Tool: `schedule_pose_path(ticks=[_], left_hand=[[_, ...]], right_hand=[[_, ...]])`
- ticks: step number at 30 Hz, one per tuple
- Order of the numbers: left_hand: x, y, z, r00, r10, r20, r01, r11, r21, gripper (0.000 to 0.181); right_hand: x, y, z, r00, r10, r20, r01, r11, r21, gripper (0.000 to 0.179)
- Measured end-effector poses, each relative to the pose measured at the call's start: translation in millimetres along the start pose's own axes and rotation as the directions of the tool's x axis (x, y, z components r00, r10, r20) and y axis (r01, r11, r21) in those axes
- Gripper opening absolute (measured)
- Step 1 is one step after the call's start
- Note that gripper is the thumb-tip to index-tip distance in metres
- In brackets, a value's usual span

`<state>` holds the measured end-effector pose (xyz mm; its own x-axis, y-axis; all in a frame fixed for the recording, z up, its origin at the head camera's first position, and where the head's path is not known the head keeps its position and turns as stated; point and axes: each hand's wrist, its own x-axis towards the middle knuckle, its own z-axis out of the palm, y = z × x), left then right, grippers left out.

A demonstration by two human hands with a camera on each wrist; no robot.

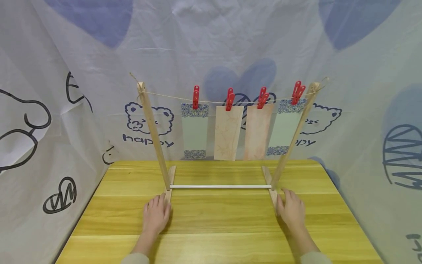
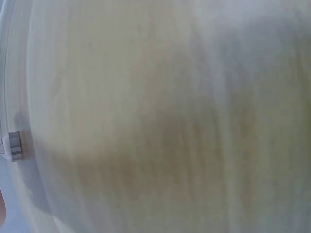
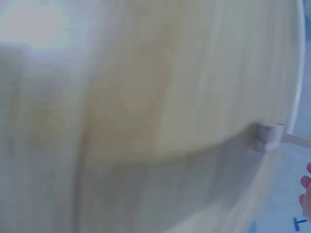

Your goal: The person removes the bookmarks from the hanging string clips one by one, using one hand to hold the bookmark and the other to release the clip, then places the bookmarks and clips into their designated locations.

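Note:
A wooden drying stand has a left post (image 1: pixel 153 135) and a right post (image 1: pixel 295 139), with a white rod (image 1: pixel 221 186) low between them. Across the top runs a string (image 1: pixel 168 96). Red clothespins (image 1: pixel 196 97) hold several paper cards on it, including a blue-patterned card (image 1: pixel 194 132) and a beige card (image 1: pixel 228 134). My left hand (image 1: pixel 156 214) is beside the left foot (image 1: pixel 169 196), fingers loosely bent. Next to the right foot (image 1: pixel 273 198) is my right hand (image 1: pixel 292 211), its thumb close to the wood. Only a few fingers (image 3: pixel 305 182) show in the right wrist view.
The stand is on a yellow wood-grain table (image 1: pixel 217 227). Behind and around it hangs a pale cloth (image 1: pixel 204 44) printed with hearts, bears and lettering. Two more cards, a pinkish card (image 1: pixel 258 132) and a second blue-patterned card (image 1: pixel 284 128), hang at the right.

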<state>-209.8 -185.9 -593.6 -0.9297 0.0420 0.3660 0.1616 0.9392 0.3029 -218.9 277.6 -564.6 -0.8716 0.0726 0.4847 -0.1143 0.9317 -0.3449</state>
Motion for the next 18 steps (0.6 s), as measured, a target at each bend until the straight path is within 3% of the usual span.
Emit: schedule_pose_path(ticks=[5,10,13,18], left_hand=[[5.1,1.7,-4.3,0.999,0.027,-0.018,-0.027,0.999,0.022,0.046],[13.4,3.8,-11.7,0.999,0.044,-0.026,-0.043,0.998,0.042,0.045],[20.9,5.4,-17.0,0.998,0.052,-0.04,-0.05,0.997,0.054,0.043],[35.7,9.6,-27.9,0.995,0.062,-0.08,-0.057,0.996,0.062,0.044]], right_hand=[[14.3,-11.0,-10.6,0.995,-0.05,-0.086,0.052,0.998,0.022,0.033],[30.5,-23.1,-21.8,0.977,-0.12,-0.178,0.127,0.991,0.032,0.032],[38.9,-31.6,-30.3,0.974,-0.132,-0.184,0.137,0.99,0.016,0.034],[50.1,-47.2,-47.4,0.982,-0.138,-0.131,0.134,0.99,-0.04,0.04]])
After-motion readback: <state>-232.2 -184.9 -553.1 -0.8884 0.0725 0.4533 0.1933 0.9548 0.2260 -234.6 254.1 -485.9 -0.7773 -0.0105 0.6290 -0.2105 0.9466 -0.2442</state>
